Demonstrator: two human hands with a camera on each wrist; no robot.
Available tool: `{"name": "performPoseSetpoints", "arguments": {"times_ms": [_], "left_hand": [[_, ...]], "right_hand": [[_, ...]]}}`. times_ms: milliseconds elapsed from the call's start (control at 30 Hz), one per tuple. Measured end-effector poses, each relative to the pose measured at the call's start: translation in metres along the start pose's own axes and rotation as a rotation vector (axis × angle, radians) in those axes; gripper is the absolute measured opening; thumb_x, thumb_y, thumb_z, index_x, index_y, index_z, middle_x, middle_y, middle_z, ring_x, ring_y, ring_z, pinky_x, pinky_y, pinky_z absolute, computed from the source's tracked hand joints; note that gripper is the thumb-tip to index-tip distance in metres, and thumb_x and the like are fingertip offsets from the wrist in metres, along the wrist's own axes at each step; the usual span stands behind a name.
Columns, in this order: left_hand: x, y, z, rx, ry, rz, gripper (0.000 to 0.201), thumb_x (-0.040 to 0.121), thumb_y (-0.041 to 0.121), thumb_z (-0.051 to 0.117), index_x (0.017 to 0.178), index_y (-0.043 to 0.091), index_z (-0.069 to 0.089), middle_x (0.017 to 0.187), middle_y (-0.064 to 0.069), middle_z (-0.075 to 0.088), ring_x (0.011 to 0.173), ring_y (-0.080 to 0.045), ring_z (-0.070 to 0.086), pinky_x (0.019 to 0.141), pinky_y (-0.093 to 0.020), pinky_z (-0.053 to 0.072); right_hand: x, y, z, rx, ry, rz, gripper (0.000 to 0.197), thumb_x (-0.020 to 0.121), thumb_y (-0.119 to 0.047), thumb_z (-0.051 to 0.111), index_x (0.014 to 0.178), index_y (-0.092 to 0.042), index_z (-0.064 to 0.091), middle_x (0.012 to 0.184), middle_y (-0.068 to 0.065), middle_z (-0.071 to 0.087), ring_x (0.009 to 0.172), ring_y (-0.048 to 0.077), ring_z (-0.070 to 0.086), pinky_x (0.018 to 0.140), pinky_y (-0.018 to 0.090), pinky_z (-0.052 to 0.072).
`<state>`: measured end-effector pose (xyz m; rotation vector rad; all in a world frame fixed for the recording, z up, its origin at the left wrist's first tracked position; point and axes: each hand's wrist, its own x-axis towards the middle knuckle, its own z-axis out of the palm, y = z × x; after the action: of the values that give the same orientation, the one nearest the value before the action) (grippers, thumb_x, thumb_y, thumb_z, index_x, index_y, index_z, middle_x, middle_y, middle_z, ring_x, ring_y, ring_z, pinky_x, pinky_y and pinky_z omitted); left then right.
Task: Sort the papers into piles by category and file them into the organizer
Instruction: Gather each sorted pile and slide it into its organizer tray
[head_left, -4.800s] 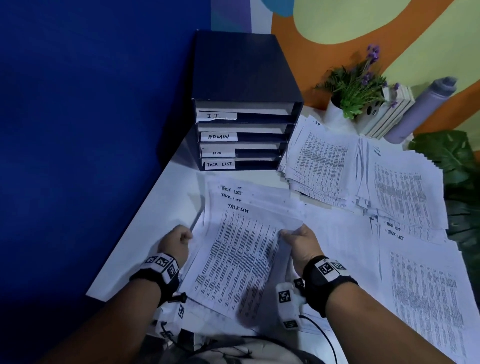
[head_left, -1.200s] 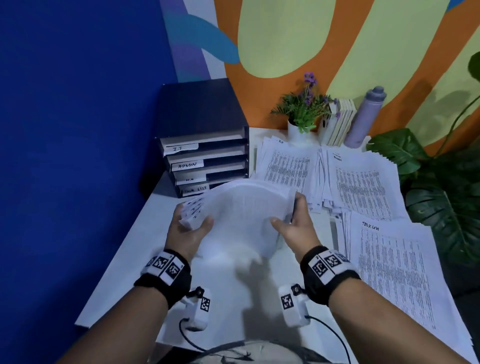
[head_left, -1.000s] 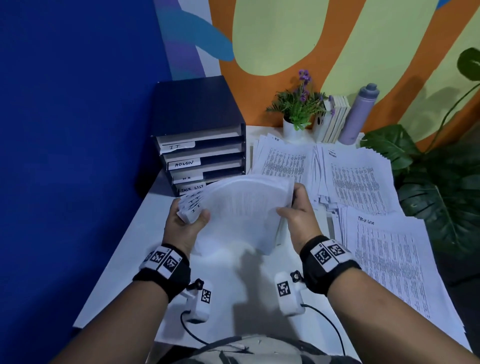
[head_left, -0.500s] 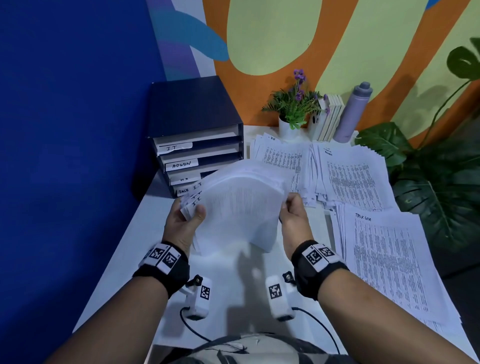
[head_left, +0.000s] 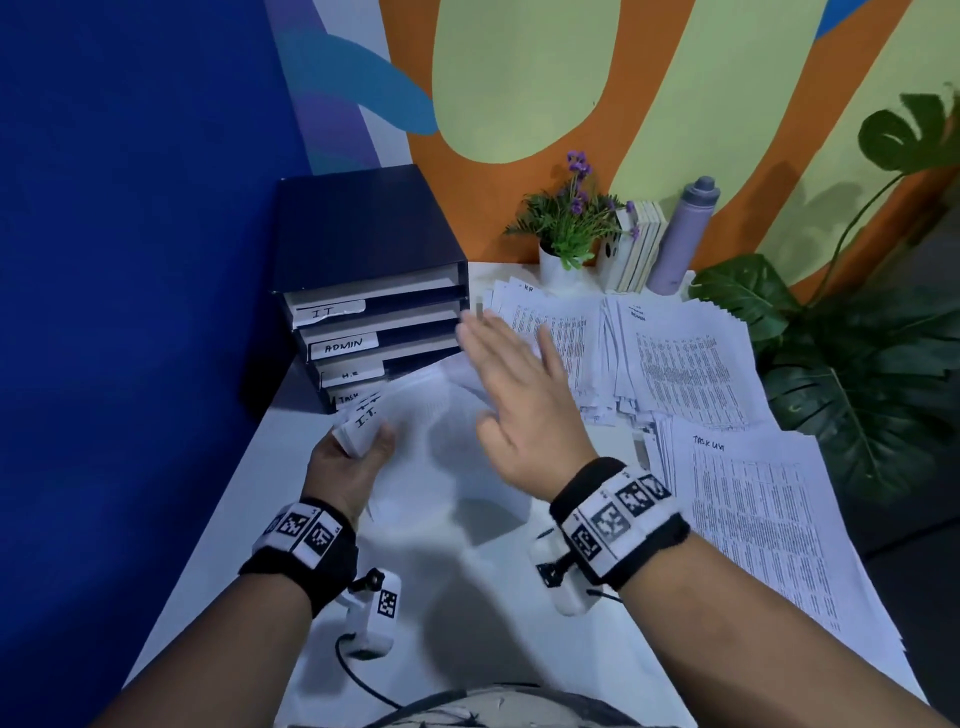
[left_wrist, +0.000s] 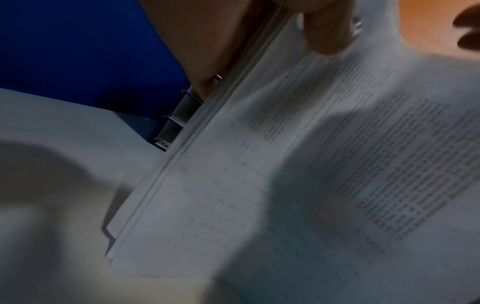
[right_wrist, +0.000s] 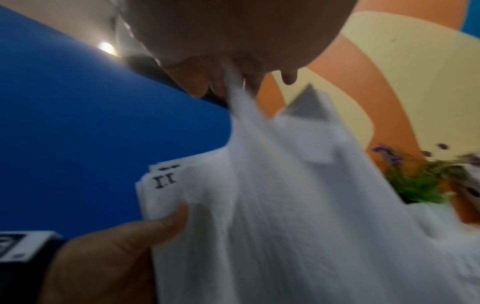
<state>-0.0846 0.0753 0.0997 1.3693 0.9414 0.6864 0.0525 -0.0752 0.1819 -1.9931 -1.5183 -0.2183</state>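
Observation:
A thick stack of printed papers marked "I.T." (head_left: 431, 441) hangs above the white table (head_left: 493, 597), just in front of the dark organizer (head_left: 363, 244). My left hand (head_left: 353, 457) grips the stack's left corner with the thumb on top (left_wrist: 324, 30). My right hand (head_left: 514, 395) is over the stack's far right part with its fingers straight and spread, blurred. The right wrist view shows the stack (right_wrist: 285, 205) rising up to the right hand's fingers (right_wrist: 233, 82). The organizer's slots carry the labels IT, ADMIN, H.R and TASK.
Three sorted piles lie on the right: H.R (head_left: 556, 332), ADMIN (head_left: 680, 358) and TASK LIST (head_left: 753, 509). At the back stand a potted plant (head_left: 566, 218), some books (head_left: 641, 244) and a grey bottle (head_left: 680, 239). Large leaves (head_left: 857, 364) overhang the right edge.
My right hand has let go of the stack's right edge and opened over it. The left hand still holds the stack, now closer to the organizer.

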Motion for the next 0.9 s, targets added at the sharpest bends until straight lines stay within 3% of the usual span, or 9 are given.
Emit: {"name": "performPoseSetpoints", "arguments": {"times_ms": [100, 167, 267, 467, 567, 667, 733, 800, 900], "left_hand": [[0.002, -0.001, 0.002, 0.043, 0.021, 0.017, 0.015, 0.083, 0.034, 0.071, 0.087, 0.021, 0.063, 0.084, 0.002, 0.068, 0.078, -0.019, 0.063, 0.068, -0.026, 0.047], [0.000, -0.001, 0.004, 0.044, 0.029, 0.021, 0.016, 0.084, 0.034, 0.070, 0.088, 0.021, 0.063, 0.082, 0.003, 0.067, 0.074, -0.018, 0.061, 0.064, -0.025, 0.046], [-0.004, 0.001, 0.005, 0.056, 0.023, 0.031, 0.012, 0.084, 0.034, 0.070, 0.084, 0.024, 0.063, 0.080, 0.003, 0.068, 0.070, -0.016, 0.061, 0.060, -0.025, 0.045], [-0.006, 0.004, -0.001, 0.083, 0.045, 0.005, 0.020, 0.088, 0.029, 0.066, 0.104, 0.015, 0.066, 0.092, 0.006, 0.067, 0.091, -0.020, 0.063, 0.076, -0.023, 0.045], [-0.006, 0.009, -0.004, 0.074, 0.067, -0.009, 0.031, 0.091, 0.030, 0.063, 0.112, 0.007, 0.066, 0.104, -0.003, 0.068, 0.098, -0.022, 0.061, 0.084, -0.024, 0.045], [-0.007, 0.018, -0.003, 0.032, 0.073, -0.024, 0.036, 0.091, 0.033, 0.062, 0.115, 0.005, 0.064, 0.107, -0.007, 0.067, 0.098, -0.024, 0.062, 0.082, -0.026, 0.045], [-0.007, 0.024, 0.000, 0.009, 0.078, -0.028, 0.041, 0.088, 0.037, 0.064, 0.113, 0.005, 0.063, 0.103, -0.008, 0.067, 0.094, -0.025, 0.063, 0.069, -0.022, 0.046], [-0.007, 0.028, 0.001, -0.064, 0.072, 0.008, 0.055, 0.078, 0.049, 0.069, 0.115, 0.009, 0.063, 0.106, -0.003, 0.067, 0.102, -0.022, 0.063, 0.069, -0.018, 0.046], [-0.011, 0.029, 0.001, -0.045, 0.066, 0.049, 0.076, 0.050, 0.080, 0.065, 0.107, 0.031, 0.057, 0.114, 0.006, 0.059, 0.104, -0.015, 0.057, 0.069, -0.014, 0.042]], "right_hand": [[0.007, -0.024, 0.004, -0.187, -0.051, -0.047, 0.060, 0.093, -0.032, 0.038, 0.149, -0.012, 0.034, 0.157, 0.003, 0.031, 0.148, 0.019, 0.019, 0.121, 0.054, 0.003], [0.011, -0.031, 0.009, -0.351, -0.169, -0.029, 0.065, 0.090, -0.021, 0.046, 0.151, -0.008, 0.027, 0.159, 0.009, 0.025, 0.150, 0.026, 0.014, 0.118, 0.059, -0.001], [0.015, -0.031, 0.016, -0.449, -0.375, 0.066, 0.069, 0.090, -0.011, 0.037, 0.154, -0.006, 0.010, 0.160, 0.016, 0.013, 0.150, 0.033, 0.007, 0.114, 0.067, -0.003], [0.021, -0.002, 0.010, -0.462, -0.303, 0.029, 0.066, 0.082, -0.008, 0.022, 0.147, -0.012, 0.032, 0.129, 0.008, 0.045, 0.128, 0.029, 0.038, 0.113, 0.068, 0.009], [0.016, 0.034, 0.008, -0.280, -0.148, 0.221, 0.040, 0.089, -0.004, 0.044, 0.125, -0.019, 0.051, 0.115, 0.001, 0.053, 0.112, 0.026, 0.049, 0.112, 0.052, 0.024], [0.006, 0.052, 0.010, 0.367, 0.020, 0.470, 0.012, 0.094, -0.010, 0.055, 0.102, -0.020, 0.056, 0.104, 0.000, 0.055, 0.096, 0.019, 0.055, 0.086, 0.032, 0.041], [-0.003, 0.049, 0.013, 0.646, 0.130, 0.517, 0.017, 0.094, -0.011, 0.054, 0.099, -0.028, 0.053, 0.100, -0.006, 0.058, 0.092, 0.012, 0.056, 0.083, 0.032, 0.046], [-0.011, 0.042, 0.015, 0.816, 0.233, 0.522, 0.030, 0.090, -0.010, 0.054, 0.108, -0.033, 0.051, 0.103, -0.014, 0.059, 0.100, 0.010, 0.056, 0.093, 0.034, 0.045], [-0.026, 0.038, 0.026, 0.900, 0.223, 0.514, 0.049, 0.080, -0.002, 0.050, 0.117, -0.033, 0.049, 0.113, -0.011, 0.059, 0.112, 0.009, 0.053, 0.107, 0.041, 0.039]]}}
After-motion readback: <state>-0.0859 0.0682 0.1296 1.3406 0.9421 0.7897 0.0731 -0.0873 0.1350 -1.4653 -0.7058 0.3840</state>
